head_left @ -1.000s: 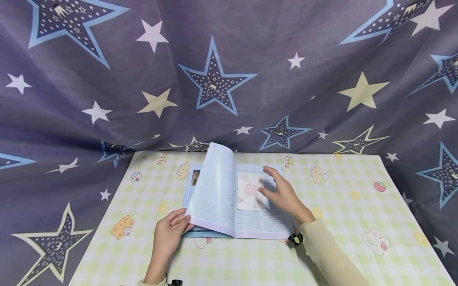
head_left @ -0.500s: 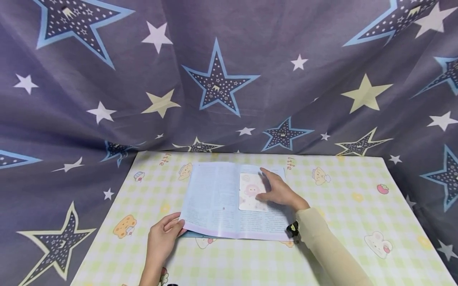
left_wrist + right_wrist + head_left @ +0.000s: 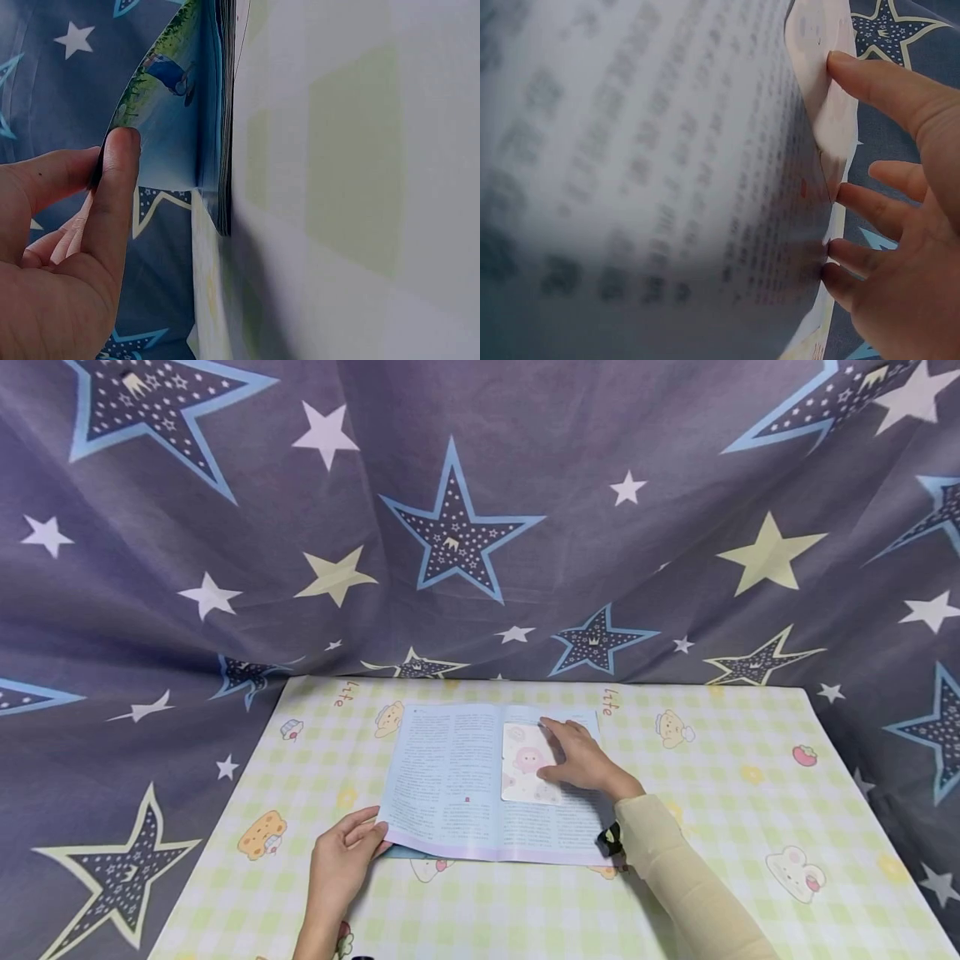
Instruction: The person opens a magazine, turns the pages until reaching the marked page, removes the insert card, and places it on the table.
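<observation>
An open magazine (image 3: 442, 777) with printed pages lies on the table, and a white card with a pink cartoon (image 3: 525, 768) is on its right page. At the lower left corner, my left hand (image 3: 342, 852) pinches the edge of the left-hand leaf. In the left wrist view the thumb (image 3: 120, 161) presses that raised leaf (image 3: 161, 112), whose underside bears a coloured picture. My right hand (image 3: 583, 758) is over the right page with thumb and fingers spread apart. The right wrist view shows its thumb (image 3: 855, 71) at the card (image 3: 817, 45) and its fingertips along the page's far side.
A green-and-white checked tablecloth (image 3: 720, 827) with cartoon prints covers the table. Behind and around it hangs a dark curtain (image 3: 570, 435) patterned with stars. A dark band (image 3: 610, 839) is on the right wrist.
The lifted leaf has come down to the left, my left hand moving left with it. My right hand has shifted slightly left over the card.
</observation>
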Motion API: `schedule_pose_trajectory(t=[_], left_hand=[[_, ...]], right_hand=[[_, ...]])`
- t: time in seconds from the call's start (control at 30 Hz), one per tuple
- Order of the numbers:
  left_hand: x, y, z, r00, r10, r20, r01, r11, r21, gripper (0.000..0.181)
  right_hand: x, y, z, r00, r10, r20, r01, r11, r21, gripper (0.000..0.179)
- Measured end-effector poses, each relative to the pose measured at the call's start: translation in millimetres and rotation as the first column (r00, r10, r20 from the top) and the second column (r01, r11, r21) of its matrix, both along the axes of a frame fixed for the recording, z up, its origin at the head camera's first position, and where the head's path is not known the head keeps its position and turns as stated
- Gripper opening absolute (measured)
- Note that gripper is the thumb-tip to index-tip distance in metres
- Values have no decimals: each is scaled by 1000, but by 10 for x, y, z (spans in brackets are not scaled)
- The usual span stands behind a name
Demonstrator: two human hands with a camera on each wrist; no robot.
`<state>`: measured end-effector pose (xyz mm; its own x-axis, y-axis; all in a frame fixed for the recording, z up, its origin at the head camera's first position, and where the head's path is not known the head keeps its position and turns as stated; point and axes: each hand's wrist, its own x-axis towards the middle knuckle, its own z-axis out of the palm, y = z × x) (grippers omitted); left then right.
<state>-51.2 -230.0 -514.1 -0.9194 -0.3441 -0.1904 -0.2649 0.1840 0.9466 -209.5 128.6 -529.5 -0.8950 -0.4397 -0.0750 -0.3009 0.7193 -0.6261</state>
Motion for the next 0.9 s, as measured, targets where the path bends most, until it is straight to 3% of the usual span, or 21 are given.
schedule_pose_trajectory(t=[0.23,0.6,0.9], left_hand=[[-10,13,1,1000,0,5,0,1000,-5,30],[-33,16,-12,1000,4,2,-4,993,-121,36],[-48,9,9,1000,6,-1,-7,989,-145,35]], right_hand=[[11,26,-28,997,16,-79,-19,999,-39,86],[28,32,-23,988,-69,-137,48,987,-151,75],[26,78,-31,987,-142,-79,106,933,-345,62]])
